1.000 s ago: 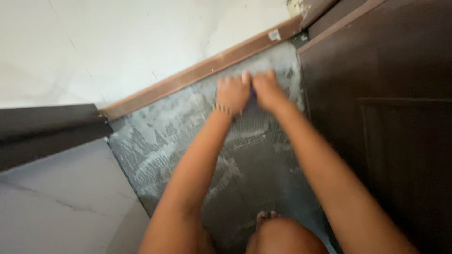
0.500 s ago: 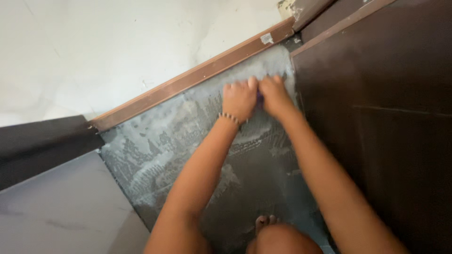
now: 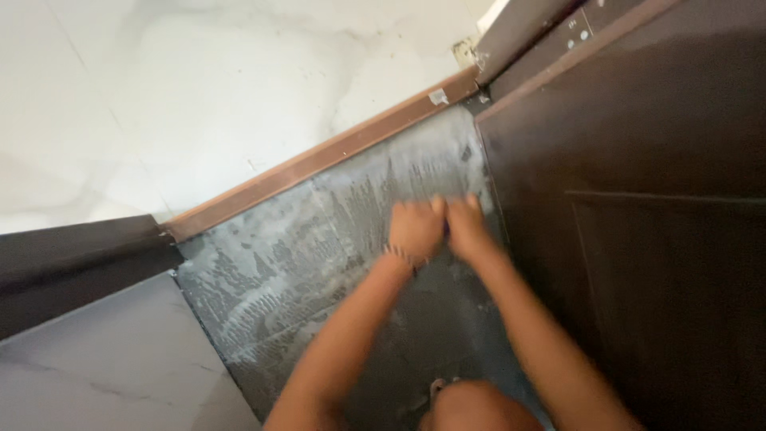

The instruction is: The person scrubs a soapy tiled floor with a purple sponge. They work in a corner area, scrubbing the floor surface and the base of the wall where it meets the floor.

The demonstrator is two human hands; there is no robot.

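- Both hands are pressed down side by side on a dark grey floor tile (image 3: pixel 319 271) that is covered with pale, streaky soapy marks.
- Left hand (image 3: pixel 415 231) is curled, knuckles up, with a thin beaded bracelet (image 3: pixel 399 257) around the wrist; the picture is blurred, so I cannot tell if the fingers are closed on something or only bent against the tile.
- Right hand (image 3: pixel 467 227) lies just beside the left one and touches it; a small dark bluish spot shows between the two hands, but it is too blurred to say what it is, and I cannot tell if this hand grips it.
- Both forearms reach up from the lower edge of the view and come together at the hands.
- The hands are on the far right part of the wet tile, close to a dark brown wooden door (image 3: pixel 638 199) that stands along the right side.
- A reddish-brown wooden threshold strip (image 3: pixel 319 164) runs across above the tile, well apart from the hands, and behind it lies a white marble-like floor (image 3: pixel 199 88).
- A dark brown beam (image 3: pixel 80 263) comes in from the left, and under it is a light grey floor slab (image 3: pixel 104 367).
- The person's bare knee (image 3: pixel 479 407) shows at the bottom edge.
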